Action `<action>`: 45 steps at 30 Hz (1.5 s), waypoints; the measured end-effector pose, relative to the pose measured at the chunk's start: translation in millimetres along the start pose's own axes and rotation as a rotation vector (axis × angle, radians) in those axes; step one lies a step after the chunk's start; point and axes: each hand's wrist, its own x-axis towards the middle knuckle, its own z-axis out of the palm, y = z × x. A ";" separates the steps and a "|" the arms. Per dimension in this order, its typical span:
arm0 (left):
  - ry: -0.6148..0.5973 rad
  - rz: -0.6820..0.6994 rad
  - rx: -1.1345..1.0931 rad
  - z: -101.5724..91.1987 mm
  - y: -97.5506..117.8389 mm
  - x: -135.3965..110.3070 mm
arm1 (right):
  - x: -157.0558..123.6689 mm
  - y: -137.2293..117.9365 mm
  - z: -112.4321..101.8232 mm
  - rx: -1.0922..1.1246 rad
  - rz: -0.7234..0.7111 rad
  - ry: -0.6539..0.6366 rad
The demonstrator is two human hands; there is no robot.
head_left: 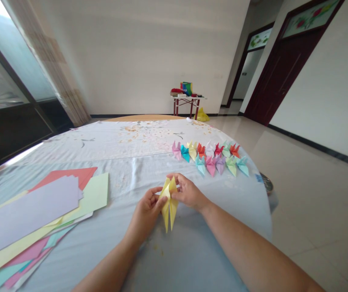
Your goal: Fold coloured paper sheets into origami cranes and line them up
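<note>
My arms [247, 243] reach in from the near side. My left hand [146, 215] and right hand [187, 192] pinch a folded yellow paper [168, 202] between fingers and thumbs, over the cloth-covered table [192, 259]. Two rows of paper cranes [210, 160] stand farther right; loose colored sheets [31, 219] lie left.

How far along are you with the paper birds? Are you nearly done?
Done: two rows of paper cranes look finished. In hand: the left hand and right hand hold a yellow piece, which looks only partly folded, with long points hanging down. Left: a stack of coloured sheets lies flat and unfolded, so quite a lot of paper remains.
</note>
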 end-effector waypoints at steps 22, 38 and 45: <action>0.056 0.062 0.048 3.8 8.4 -6.3 | -1.0 -9.3 2.2 0.080 0.047 0.026; 0.044 0.063 -0.021 3.6 13.7 -9.6 | 1.6 -7.4 1.8 0.227 0.020 0.072; 0.018 0.093 0.015 1.0 5.4 -8.1 | 1.2 -8.9 4.2 0.303 0.011 0.044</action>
